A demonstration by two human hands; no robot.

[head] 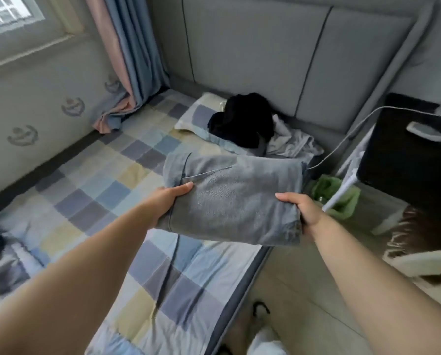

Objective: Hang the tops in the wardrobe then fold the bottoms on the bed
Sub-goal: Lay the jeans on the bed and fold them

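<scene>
Above the bed's (117, 175) near edge, the left hand (167, 201) and right hand (300, 210) grip opposite sides of the folded jeans (232, 198). Unsupported, the layers may sag, slip and unfold, or land overhanging the edge.

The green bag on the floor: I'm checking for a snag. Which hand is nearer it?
Right. The right hand grips the folded jeans just beside the green bag; the left hand holds the jeans' far side, over the bed.
</scene>
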